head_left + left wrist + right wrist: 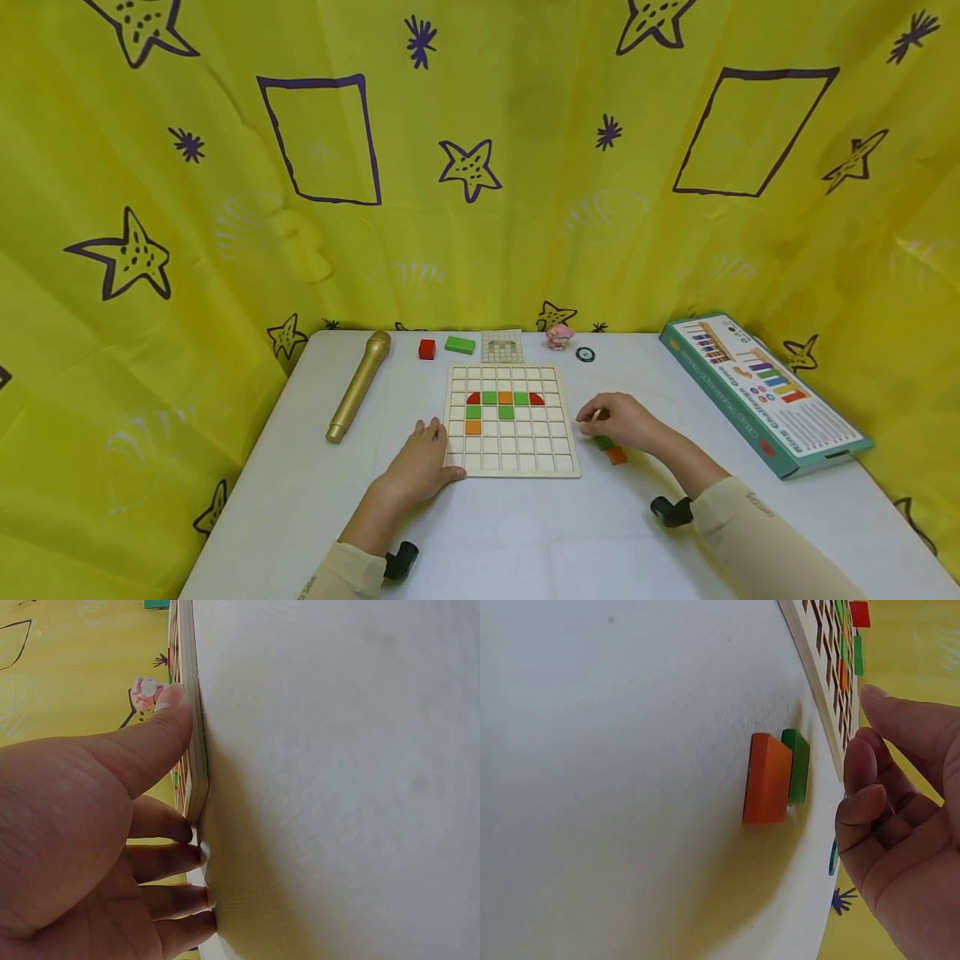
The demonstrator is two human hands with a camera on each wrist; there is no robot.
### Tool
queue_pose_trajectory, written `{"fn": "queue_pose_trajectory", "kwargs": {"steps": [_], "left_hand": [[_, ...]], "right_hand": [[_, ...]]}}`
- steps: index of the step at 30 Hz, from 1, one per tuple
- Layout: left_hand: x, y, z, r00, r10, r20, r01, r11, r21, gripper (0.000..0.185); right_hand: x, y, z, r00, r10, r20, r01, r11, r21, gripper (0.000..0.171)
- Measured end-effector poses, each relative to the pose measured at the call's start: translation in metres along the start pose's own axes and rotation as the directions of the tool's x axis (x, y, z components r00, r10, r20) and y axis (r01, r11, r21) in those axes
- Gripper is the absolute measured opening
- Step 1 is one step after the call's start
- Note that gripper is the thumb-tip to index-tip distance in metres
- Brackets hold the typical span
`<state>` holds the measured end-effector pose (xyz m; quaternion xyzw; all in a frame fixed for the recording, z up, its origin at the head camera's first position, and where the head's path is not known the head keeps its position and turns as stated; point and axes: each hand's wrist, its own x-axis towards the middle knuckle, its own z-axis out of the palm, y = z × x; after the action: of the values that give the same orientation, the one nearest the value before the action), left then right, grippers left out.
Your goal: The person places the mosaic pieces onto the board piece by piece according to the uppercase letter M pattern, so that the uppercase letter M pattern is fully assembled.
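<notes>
A pale wooden grid board (pixel 522 460) lies on the table with red, green and orange tiles in some squares. My left hand (pixel 417 460) rests at its near left corner, thumb against the near edge and fairly straight fingers along the left side. In the left wrist view the thumb touches the board's edge (pixel 196 742). To the right of the board my right hand (pixel 621 418) hovers with loosely bent fingers; no piece shows between thumb and fingers (pixel 861 761). Below it lie a green tile (pixel 799 766) and an orange tile (pixel 767 780), side by side.
Behind the board are a pattern card (pixel 502 346), a red block (pixel 427 349), a green block (pixel 460 344), a pink figurine (pixel 558 337) and a round black-and-white disc (pixel 585 354). A gold microphone (pixel 358 387) lies left, a game box (pixel 765 392) right. A yellow curtain (pixel 525 250) surrounds the table.
</notes>
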<state>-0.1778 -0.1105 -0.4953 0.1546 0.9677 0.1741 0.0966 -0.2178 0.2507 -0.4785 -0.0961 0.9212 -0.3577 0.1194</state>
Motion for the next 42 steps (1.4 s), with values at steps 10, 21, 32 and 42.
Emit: {"fn": "queue_pose_trajectory", "kwargs": {"steps": [10,21,32,42], "left_hand": [[0.0,0.0,0.0,1.0,-0.018,0.005,0.018,1.0,0.001,0.087],[-0.002,0.002,-0.003,1.0,-0.015,0.008,0.015,1.0,-0.004,0.086],[0.0,0.002,-0.003,1.0,-0.016,0.009,0.016,1.0,-0.004,0.086],[0.0,0.002,-0.002,1.0,0.005,0.005,-0.005,1.0,0.0,0.086]], "right_hand": [[-0.011,0.013,-0.002,1.0,0.024,-0.012,-0.024,0.999,0.022,0.013],[-0.023,0.027,-0.003,0.999,0.019,-0.027,-0.018,0.999,0.045,0.018],[-0.024,0.026,-0.007,1.0,0.016,0.019,-0.017,1.0,0.004,0.022],[-0.021,0.026,-0.004,0.999,0.025,0.027,-0.025,1.0,0.006,0.02]]}}
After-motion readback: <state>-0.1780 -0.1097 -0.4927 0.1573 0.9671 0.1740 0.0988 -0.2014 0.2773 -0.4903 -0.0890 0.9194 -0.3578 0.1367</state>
